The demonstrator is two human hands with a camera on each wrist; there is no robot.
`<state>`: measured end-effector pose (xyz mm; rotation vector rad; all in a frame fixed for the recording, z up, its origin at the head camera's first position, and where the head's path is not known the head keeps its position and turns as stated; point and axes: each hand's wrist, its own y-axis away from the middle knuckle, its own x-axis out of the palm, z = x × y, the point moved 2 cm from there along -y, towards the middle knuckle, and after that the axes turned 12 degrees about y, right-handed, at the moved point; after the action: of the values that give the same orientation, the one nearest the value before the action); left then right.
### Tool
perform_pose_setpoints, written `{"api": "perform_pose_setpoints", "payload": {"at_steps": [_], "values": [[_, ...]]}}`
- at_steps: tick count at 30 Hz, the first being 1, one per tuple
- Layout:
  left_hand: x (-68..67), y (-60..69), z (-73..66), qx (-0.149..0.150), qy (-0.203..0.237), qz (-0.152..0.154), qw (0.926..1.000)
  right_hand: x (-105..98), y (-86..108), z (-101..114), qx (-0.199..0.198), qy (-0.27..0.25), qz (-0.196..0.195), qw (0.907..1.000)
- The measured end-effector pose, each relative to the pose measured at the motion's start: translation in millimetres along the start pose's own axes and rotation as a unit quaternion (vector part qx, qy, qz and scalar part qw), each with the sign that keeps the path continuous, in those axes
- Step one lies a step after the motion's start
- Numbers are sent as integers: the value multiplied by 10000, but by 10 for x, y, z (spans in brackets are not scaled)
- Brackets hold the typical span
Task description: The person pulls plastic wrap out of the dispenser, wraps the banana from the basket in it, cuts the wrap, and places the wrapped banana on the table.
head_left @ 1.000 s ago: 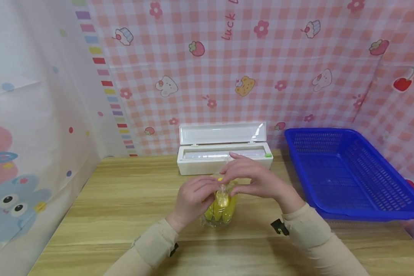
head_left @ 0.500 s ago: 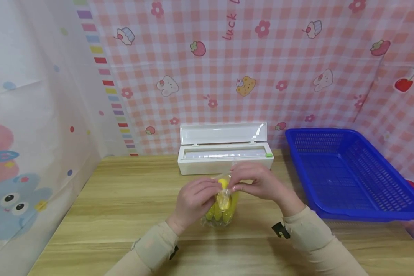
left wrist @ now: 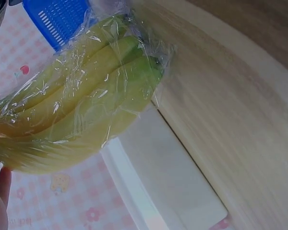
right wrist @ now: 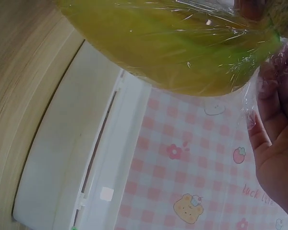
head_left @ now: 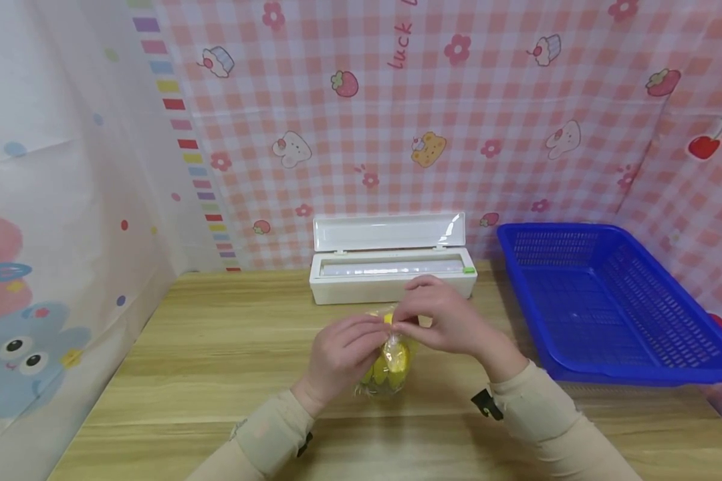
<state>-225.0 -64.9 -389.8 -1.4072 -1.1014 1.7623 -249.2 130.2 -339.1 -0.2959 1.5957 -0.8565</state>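
A bunch of yellow bananas (head_left: 381, 371) with greenish tips is wrapped in clear cling film (left wrist: 81, 67). It is held tilted above the wooden table, stem end up between the hands. My left hand (head_left: 345, 351) grips the bunch near its stem; in the left wrist view its fingers (left wrist: 4, 184) show at the left edge. With thumb and fingers my right hand (head_left: 442, 319) pinches film by the stem. The right wrist view shows film stretching from the bananas (right wrist: 182, 57) to that hand (right wrist: 283, 129). The stem itself is mostly hidden behind the fingers.
Behind the hands stands a white cling film dispenser (head_left: 361, 292), lid (head_left: 388, 234) raised and a roll (head_left: 367, 269) inside. A blue plastic basket (head_left: 614, 375) sits at the right. Patterned cloth (head_left: 361, 133) hangs behind the table (head_left: 216, 347).
My right hand's fingers have come down from above the stem and closed on the film there, drawing nearer to the left hand. The bananas have tilted slightly; the left hand stays nearly in place.
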Motion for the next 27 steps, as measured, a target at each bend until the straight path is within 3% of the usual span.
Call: {"api": "perform_pose_setpoints", "payload": {"at_steps": [11, 16, 21, 27], "values": [[-33, 7, -59, -218, 228, -3, 9995, -31, -72, 88, 208, 539, 677, 9960], [-64, -8, -85, -165, 289, 93, 9994, -28, -80, 89, 271, 676, 817, 9940], [-81, -60, -107, 172, 311, 162, 9992, -18, -114, 94, 287, 847, 944, 9915], [-68, -100, -139, 704, 212, 26, 9973, -2, -171, 98, 348, 1049, 1168, 9870]]}}
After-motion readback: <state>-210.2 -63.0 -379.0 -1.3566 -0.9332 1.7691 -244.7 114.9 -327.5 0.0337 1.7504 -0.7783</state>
